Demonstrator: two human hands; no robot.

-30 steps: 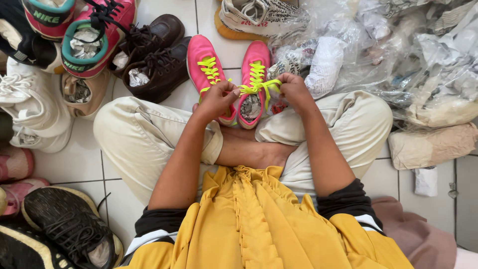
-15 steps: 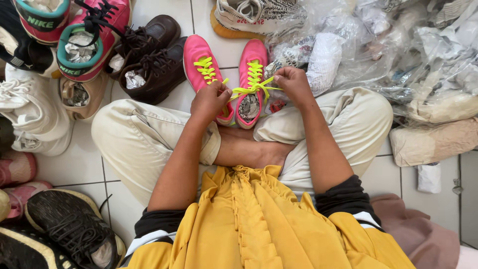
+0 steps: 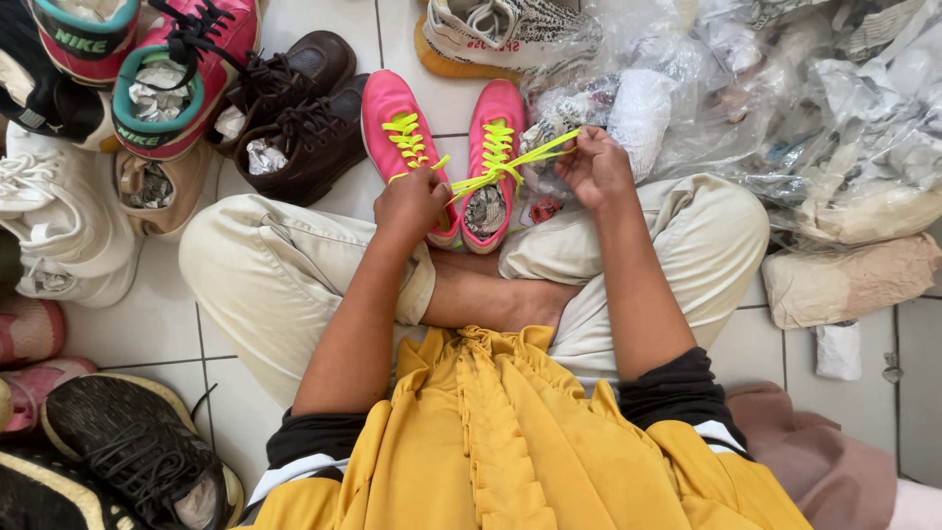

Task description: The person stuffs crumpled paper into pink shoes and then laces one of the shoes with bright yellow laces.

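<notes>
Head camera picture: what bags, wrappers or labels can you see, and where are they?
Clear plastic bags: heaped at upper right, crinkly, see-through, stuffed with pale things.
Insole label: inside the right-side pink shoe, a grey printed patch.
Shoe-tongue label: top left, white strip on a red and teal shoe.
Crumpled paper: grey, stuffed in the teal-rimmed shoe.

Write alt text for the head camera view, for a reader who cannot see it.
Seen from above, a person sitting cross-legged on a tiled floor pulls neon yellow laces taut on the right pink sneaker, left hand and right hand each gripping an end. Its mate, the left pink sneaker, brown shoes and clear plastic bags lie around.
</notes>
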